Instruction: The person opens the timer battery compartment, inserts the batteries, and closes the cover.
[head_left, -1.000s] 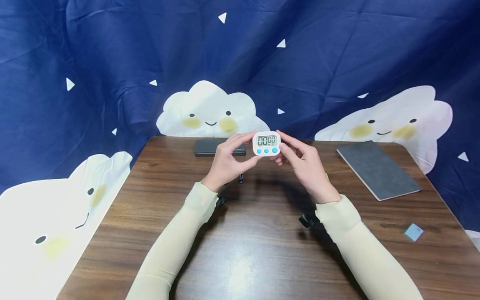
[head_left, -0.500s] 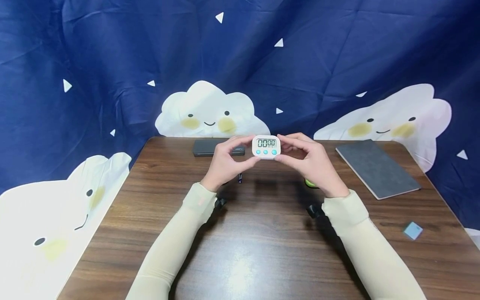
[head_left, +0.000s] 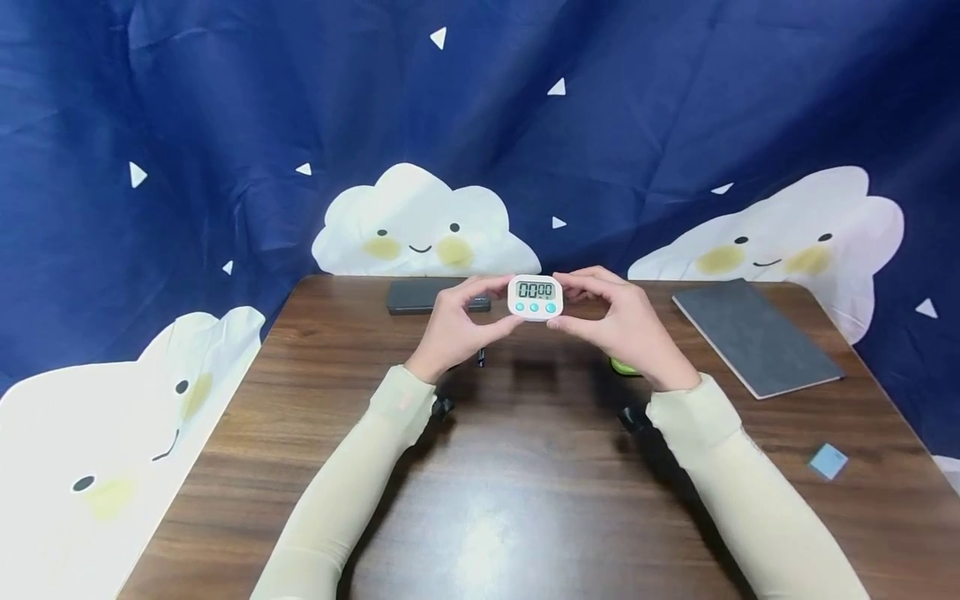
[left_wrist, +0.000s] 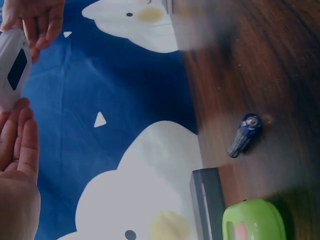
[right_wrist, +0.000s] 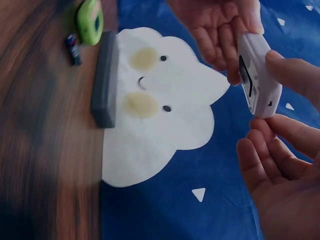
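A white digital timer [head_left: 535, 297] with several blue buttons is held up above the far part of the table, its display reading 00 00 in the head view. My left hand [head_left: 467, 325] pinches its left side, fingers at the top corner and thumb below. On the opposite side my right hand [head_left: 624, 329] pinches it the same way, thumb at the lower right corner. The right wrist view shows the timer [right_wrist: 260, 75] edge-on between both hands; its back is turned toward the fingers. In the left wrist view the timer [left_wrist: 14, 67] is partly cut off.
A dark grey case [head_left: 411, 296] lies at the table's back edge. Near it are a blue battery [left_wrist: 244, 135] and a green rounded object [left_wrist: 254, 222]. Another bit of green [head_left: 624, 367] shows under my right wrist. A grey notebook [head_left: 757, 340] and a light blue block [head_left: 828, 461] lie right.
My right thumb has moved from the timer's right face, by the buttons, down to its lower right corner. The timer has dropped slightly; my left hand keeps its grip.
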